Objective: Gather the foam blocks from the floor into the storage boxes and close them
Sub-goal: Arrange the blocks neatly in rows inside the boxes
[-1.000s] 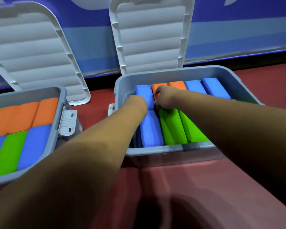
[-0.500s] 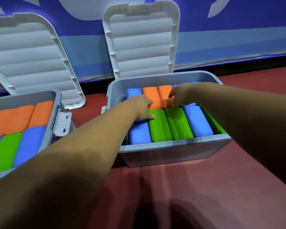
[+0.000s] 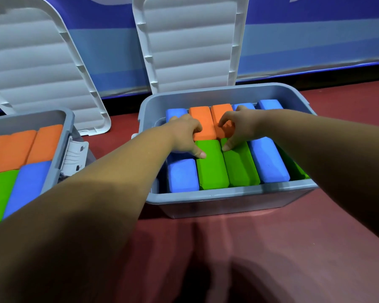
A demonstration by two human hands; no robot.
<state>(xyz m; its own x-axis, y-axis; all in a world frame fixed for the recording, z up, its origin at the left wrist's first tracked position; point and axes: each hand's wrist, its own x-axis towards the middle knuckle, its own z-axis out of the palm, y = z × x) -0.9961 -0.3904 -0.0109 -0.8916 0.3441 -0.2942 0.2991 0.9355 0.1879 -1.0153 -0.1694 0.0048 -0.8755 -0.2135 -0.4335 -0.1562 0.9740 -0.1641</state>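
Two rows of foam blocks (image 3: 269,162) were packed inside the right-hand storage box (image 3: 228,193) — lid (image 3: 193,44) raised. The left hand (image 3: 184,134) and right hand (image 3: 241,125) were laid upon them — fingers loosely bent, nothing gripped, tips on green blocks (image 3: 212,169).

I saw the foam blocks (image 3: 212,165) as matt and faintly grainy, their orange, green and blue faces giving back no shine. The storage box (image 3: 228,206) holding them was smooth grey plastic with a dull sheen, and its ribbed lid (image 3: 193,47) a paler smooth plastic. The dark-red floor (image 3: 271,248) looked matt.
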